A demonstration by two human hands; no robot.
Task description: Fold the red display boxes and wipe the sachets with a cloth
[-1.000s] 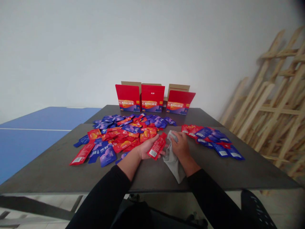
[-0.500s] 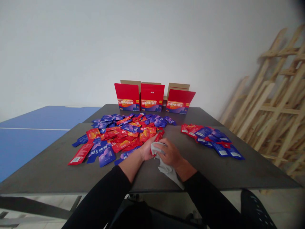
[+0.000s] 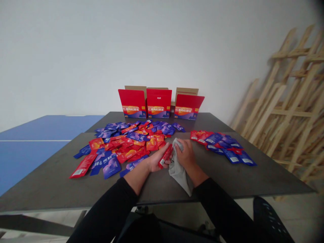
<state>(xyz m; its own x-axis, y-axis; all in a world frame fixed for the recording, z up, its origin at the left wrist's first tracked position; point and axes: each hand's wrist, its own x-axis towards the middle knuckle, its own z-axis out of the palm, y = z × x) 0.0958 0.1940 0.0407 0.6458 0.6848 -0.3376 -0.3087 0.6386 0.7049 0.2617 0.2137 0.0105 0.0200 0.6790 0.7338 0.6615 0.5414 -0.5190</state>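
Left sleeve (image 3: 106, 212) and right sleeve (image 3: 225, 212) in black, left hand (image 3: 155, 162) and right hand (image 3: 186, 153) bare.
Both sleeves are long, plain and fairly close-fitting, spreading wider toward the bottom edge of the frame, one at lower left of centre, the other at lower right; the cloth reads as an even matte black, its weave too dim to tell. The left cuff (image 3: 128, 189) and right cuff (image 3: 205, 189) end short of the wrists, each with a neat edge, so some bare forearm shows near the middle of the frame.
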